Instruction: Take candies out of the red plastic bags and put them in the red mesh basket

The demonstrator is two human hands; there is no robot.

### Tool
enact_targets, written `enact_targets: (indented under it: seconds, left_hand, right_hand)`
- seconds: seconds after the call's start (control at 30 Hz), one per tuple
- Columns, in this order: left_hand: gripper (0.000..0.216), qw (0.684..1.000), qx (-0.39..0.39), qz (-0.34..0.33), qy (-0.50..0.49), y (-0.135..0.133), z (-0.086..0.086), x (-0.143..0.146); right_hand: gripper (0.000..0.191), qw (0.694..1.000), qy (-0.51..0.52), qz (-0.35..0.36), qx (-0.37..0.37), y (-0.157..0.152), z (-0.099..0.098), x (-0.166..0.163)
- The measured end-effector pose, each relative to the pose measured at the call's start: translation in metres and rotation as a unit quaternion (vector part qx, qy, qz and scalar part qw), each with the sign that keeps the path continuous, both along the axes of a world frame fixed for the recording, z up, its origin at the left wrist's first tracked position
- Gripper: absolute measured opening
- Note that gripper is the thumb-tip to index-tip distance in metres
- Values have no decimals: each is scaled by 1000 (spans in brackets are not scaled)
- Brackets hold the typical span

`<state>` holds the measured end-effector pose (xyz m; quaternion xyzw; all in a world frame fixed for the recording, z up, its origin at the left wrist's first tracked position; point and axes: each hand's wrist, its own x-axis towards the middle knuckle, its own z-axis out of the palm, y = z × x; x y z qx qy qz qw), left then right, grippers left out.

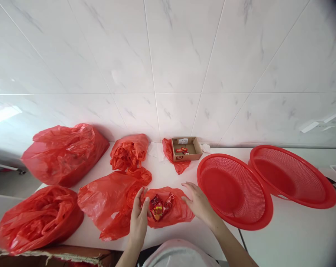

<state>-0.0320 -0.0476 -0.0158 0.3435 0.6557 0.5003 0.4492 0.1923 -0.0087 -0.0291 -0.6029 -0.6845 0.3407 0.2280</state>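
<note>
A small red plastic bag (pixel 181 216) lies spread on the table in front of me. On it rests a little pile of shiny wrapped snack packets (pixel 157 211), red with one yellow-and-red wrapper. My left hand (pixel 139 215) is just left of the pile, thumb and fingers apart, holding nothing that I can see. Over the bag's right edge hovers my right hand (pixel 199 204), its fingers spread and nothing in it. Beside my left hand sits a larger crumpled red plastic bag (pixel 106 200).
Two red plastic baskets (pixel 226 185) stand at the right. Against the tiled wall is an open cardboard box (pixel 186 157) holding a few small red packets, partly on another red bag (pixel 179 167). Several bulky red bags (pixel 64 154) fill the left side. A larger carton (pixel 81 251) is at lower left.
</note>
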Motion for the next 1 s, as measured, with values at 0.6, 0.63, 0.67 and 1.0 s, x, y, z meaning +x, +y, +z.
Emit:
enact_targets:
  seconds: [0.6,0.63,0.67,1.0]
  left_hand:
    - [52,995,59,-1,78,11,37,-13]
    - [51,996,56,-13,73,10,36,-10]
    - [50,996,53,-27,66,8,35,-7]
    - [54,994,34,-95,38,9,22,-4]
  right_hand:
    - [34,956,252,-134,-75,-15,69,32]
    - [34,956,246,-139,-78,-16,70,33]
    - [35,956,244,-146,-78,-17,71,34]
    - [49,959,218,-178,-44,-6,62,52]
